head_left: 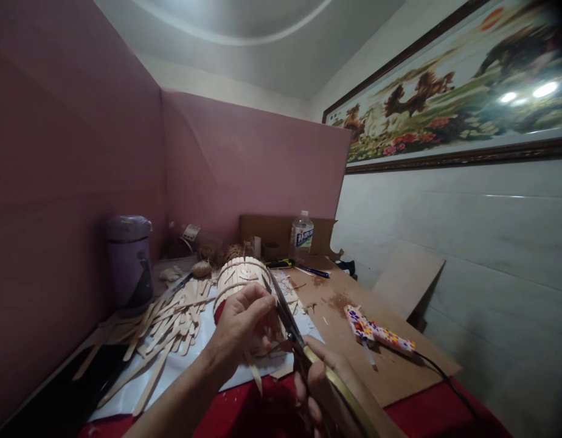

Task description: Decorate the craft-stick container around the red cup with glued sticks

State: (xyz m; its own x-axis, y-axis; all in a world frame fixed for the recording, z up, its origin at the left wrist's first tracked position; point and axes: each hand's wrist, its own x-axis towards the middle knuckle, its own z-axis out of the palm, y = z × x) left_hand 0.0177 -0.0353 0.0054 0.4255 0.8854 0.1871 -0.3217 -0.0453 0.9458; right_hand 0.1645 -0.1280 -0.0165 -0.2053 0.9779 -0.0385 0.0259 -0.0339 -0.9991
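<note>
My right hand (322, 380) grips a pair of scissors (287, 319) with gold-coloured handles and dark blades. The blades are parted and point up and away, their tips beside my left hand (244, 313). That hand is closed, thumb against forefinger, close to the blades; whatever sits in the pinch is too small to make out. Just behind it lies a barrel-like craft piece (233, 277) of pale wooden sticks with cord bands, a red part showing at its near end. A pale stick (253, 372) pokes out below the left hand.
Loose wooden sticks (180, 319) are heaped at the left on white paper. Further left stands a purple canister (129, 261). A plastic bottle (302, 234) is at the back. On the cardboard (340, 359) at the right lies a flower-patterned glue gun (376, 334) with a black cord.
</note>
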